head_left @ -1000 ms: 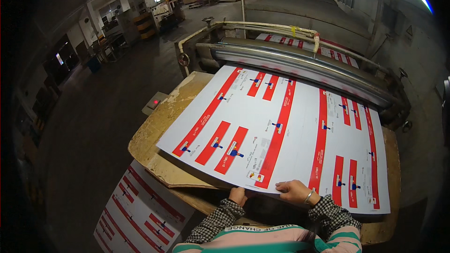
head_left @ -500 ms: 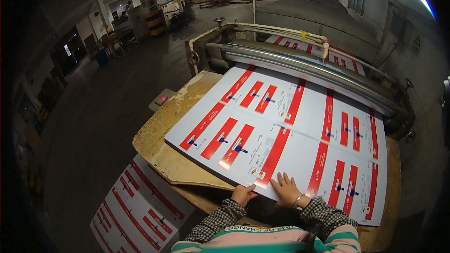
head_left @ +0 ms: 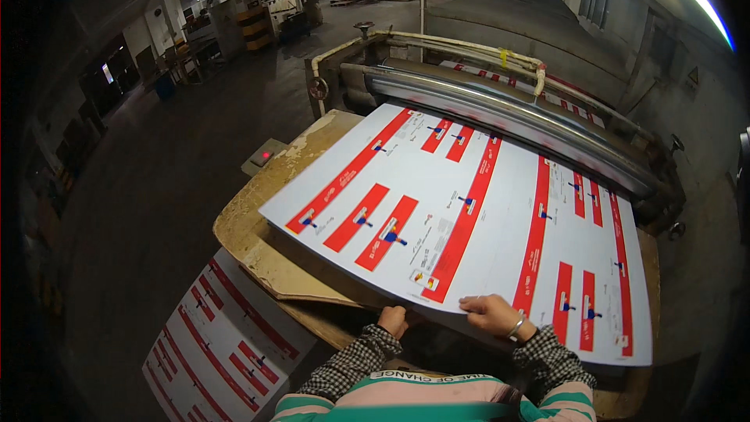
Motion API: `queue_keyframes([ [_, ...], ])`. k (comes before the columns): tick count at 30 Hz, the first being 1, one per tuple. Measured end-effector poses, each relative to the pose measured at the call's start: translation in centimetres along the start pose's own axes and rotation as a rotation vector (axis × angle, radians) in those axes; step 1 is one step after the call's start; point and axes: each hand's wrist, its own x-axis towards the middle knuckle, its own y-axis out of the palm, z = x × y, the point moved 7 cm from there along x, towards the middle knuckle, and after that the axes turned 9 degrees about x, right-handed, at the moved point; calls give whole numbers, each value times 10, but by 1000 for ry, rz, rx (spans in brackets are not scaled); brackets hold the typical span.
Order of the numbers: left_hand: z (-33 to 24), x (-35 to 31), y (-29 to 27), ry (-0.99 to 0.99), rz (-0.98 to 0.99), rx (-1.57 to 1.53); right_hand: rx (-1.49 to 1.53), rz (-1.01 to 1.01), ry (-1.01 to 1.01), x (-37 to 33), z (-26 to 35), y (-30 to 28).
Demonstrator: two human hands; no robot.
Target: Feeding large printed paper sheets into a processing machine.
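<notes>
A large white printed sheet (head_left: 500, 234) with red bands and blue figures slants up to the metal roller (head_left: 516, 109) of a machine. My right hand (head_left: 494, 316), wearing a bracelet, pinches its near edge, thumb on top and fingers underneath. Just left of it, my left hand (head_left: 393, 320) is closed with curled fingers, slightly below the sheet's edge and close to the wooden table's rim. Whatever those fingers hold, if anything, is hidden. The sheet's near edge bows over a dark gap.
Beneath the sheet is a worn wooden table (head_left: 242, 219). Lower left, similar printed sheets (head_left: 223, 336) lie below table height. A small box with a red light (head_left: 266, 155) sits at the table's left side. Pipes (head_left: 457, 44) and a handwheel (head_left: 318, 88) frame the roller.
My right hand went from lying flat on the sheet to pinching its edge. My left hand shifted slightly left, off the edge's top. The crosswise seam in the print no longer shows.
</notes>
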Motion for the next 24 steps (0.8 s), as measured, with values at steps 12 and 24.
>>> queue_keyframes([
  [12, -4, -2, 5, 30, 83, 134, -188, -206, 170, 63, -79, -23],
  [24, -10, -13, 13, -9, 253, 92, 21, 128, 179, 18, 5, -19],
])
